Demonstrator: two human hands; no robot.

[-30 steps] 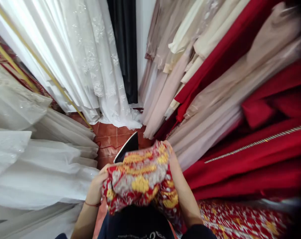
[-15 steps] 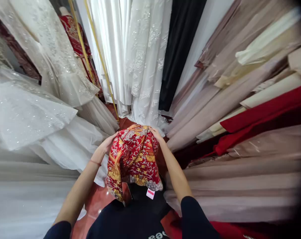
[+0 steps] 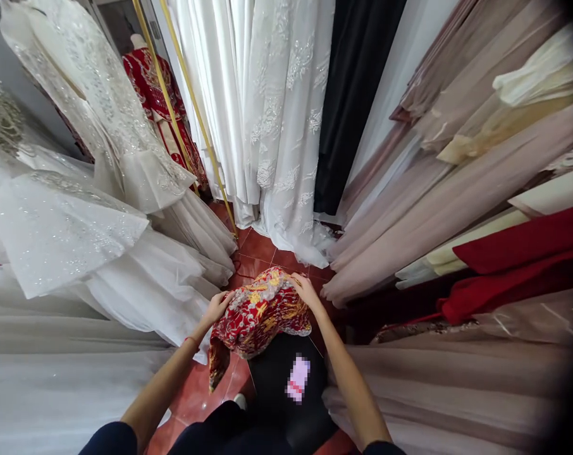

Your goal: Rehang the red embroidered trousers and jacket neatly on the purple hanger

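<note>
A red garment with gold and silver embroidery (image 3: pixel 262 309) is bunched up between my two hands, in front of my body. My left hand (image 3: pixel 219 308), with a thin red band at the wrist, grips its left upper edge. On the opposite side my right hand (image 3: pixel 306 294) has its fingers closed over the garment's top edge. One narrow part, perhaps a sleeve, hangs down at the left. Below the garment is a flat black surface (image 3: pixel 267 379) bearing a pinkish rectangle (image 3: pixel 298 378), too pixelated to make out.
Sparkling white gowns (image 3: pixel 68 221) crowd the left side. Straight ahead hang white lace dresses (image 3: pixel 286 151) and a black garment (image 3: pixel 350 107). Pinkish-beige gowns (image 3: pixel 424 208) and red cloth (image 3: pixel 528 253) line the right. Two golden poles (image 3: pixel 198 120) rise from the red tiled floor (image 3: pixel 255 246).
Both hands have shifted the garment lower in the view and folded its near part upward. More of the black surface and the pinkish rectangle now shows. My view has tilted slightly.
</note>
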